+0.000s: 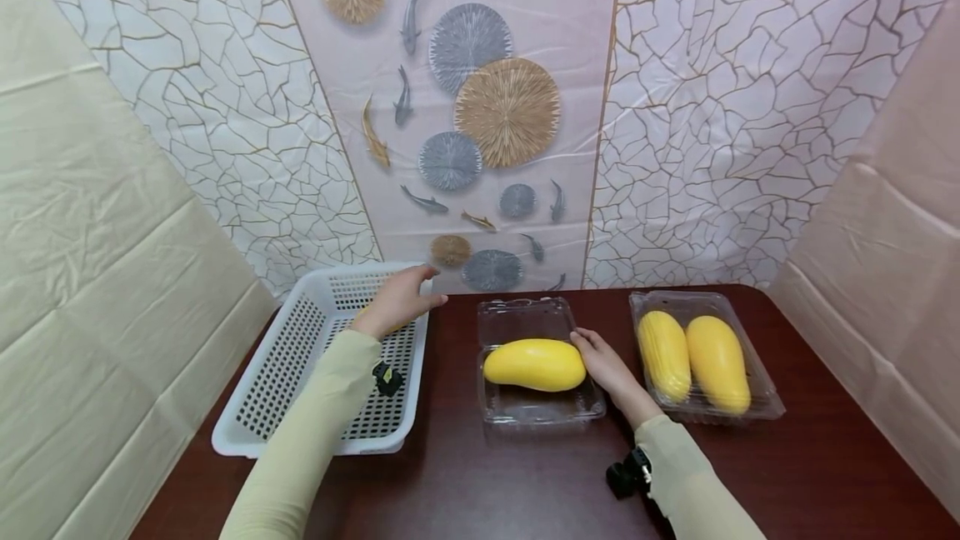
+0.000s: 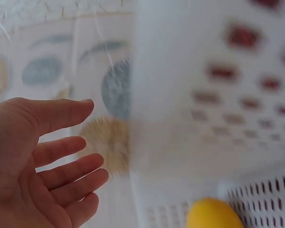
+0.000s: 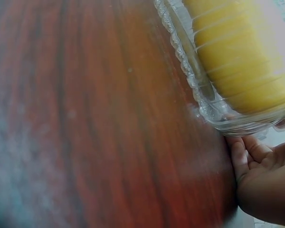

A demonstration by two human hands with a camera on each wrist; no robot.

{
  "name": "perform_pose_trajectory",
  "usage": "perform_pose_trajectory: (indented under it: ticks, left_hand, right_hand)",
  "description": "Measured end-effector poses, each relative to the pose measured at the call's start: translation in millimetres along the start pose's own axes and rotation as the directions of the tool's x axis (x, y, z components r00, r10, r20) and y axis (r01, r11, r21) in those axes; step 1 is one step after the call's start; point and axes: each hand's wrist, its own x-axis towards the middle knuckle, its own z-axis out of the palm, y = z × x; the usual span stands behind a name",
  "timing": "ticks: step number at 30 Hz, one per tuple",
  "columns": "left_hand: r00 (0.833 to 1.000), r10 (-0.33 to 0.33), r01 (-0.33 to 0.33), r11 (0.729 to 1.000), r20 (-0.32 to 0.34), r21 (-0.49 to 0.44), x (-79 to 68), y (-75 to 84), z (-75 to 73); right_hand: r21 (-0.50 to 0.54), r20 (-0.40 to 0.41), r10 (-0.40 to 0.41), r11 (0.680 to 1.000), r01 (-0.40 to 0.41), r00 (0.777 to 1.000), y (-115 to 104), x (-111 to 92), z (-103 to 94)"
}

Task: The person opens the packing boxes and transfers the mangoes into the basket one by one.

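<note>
Yellow fruit, head view: I see the yellow fruit [image 1: 534, 364] lying crosswise in the base of the open clear box [image 1: 517, 408], its right end just beside the fingers of the right hand [image 1: 611, 369].
Fruit's look: bright plain yellow, smooth and glossy, long and slightly bent, with rounded ends.
Right-hand grip: from here I read it as clamped on the box's right edge, holding plastic rather than fruit.
Lid: the lid [image 1: 517, 325] stands folded back on the far side of the box.
Left-hand grip: the left hand [image 1: 393, 298] is left of the box, thumb and fingers apart with nothing between them, above a white basket [image 1: 382, 445].
Basket fruit: a sliver of another piece [image 1: 363, 312] shows beside that hand, left of the box.
Packed pair: right of the box, a second clear box [image 1: 761, 398] holds two yellow pieces [image 1: 665, 357] side by side.
Basket wall, left wrist view: I get the palm, fingers loosely bent and spaced, and a yellow end low in the basket.
Box rim, right wrist view: bent fingers touch the rim; the yellow looks banded through ridged plastic.
</note>
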Motion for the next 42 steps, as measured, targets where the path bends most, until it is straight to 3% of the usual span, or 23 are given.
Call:
perform_pose_trajectory:
  ticks: [11, 21, 31, 42]
  left_hand:
    - [0.993, 0.082, -0.080, 0.996, 0.086, -0.035, -0.8, 42.7, 10.9]
    - [0.960, 0.186, -0.181, 0.983, 0.209, -0.043, -2.9, 74.2, 22.4]
    - [0.943, 0.178, -0.187, 0.982, 0.281, 0.007, 1.9, 86.5, 44.2]
    - [0.916, 0.214, -0.266, 0.958, 0.339, 0.112, 1.4, 92.9, 65.2]
  right_hand:
    - [0.005, 0.006, -0.017, 1.000, 0.017, 1.000, 0.0, 0.7, 0.1]
    - [-0.003, 0.004, -0.018, 1.000, 0.018, 1.000, -1.5, 0.4, -0.6]
    - [0.009, 0.004, -0.019, 1.000, 0.019, 1.000, 0.1, 1.1, 0.5]
    - [0.005, 0.005, -0.011, 1.000, 0.011, 1.000, 0.4, 1.4, 0.3]
